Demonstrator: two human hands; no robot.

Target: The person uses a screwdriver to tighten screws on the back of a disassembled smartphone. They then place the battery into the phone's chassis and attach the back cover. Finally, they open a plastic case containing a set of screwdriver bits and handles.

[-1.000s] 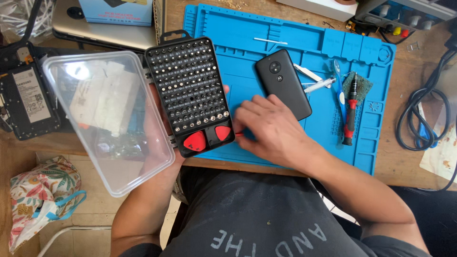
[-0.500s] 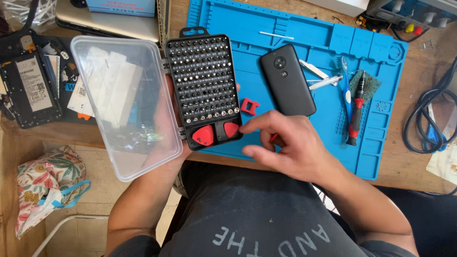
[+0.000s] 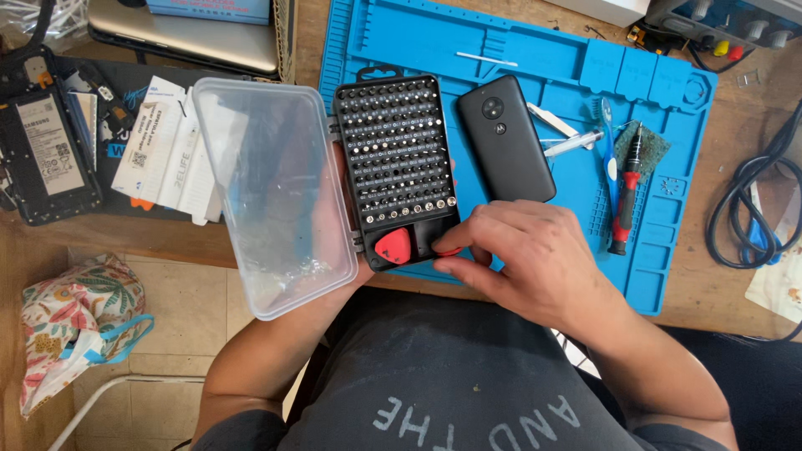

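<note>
At frame centre, the left hand supports the open bit case from beneath, while the right hand pinches a red pick at its lower edge.

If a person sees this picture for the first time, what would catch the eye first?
Probably the open bit case at the centre, its clear lid swung out left, held from beneath by the left hand. The right hand touches its red picks; a black phone lies beside on the blue mat.
</note>
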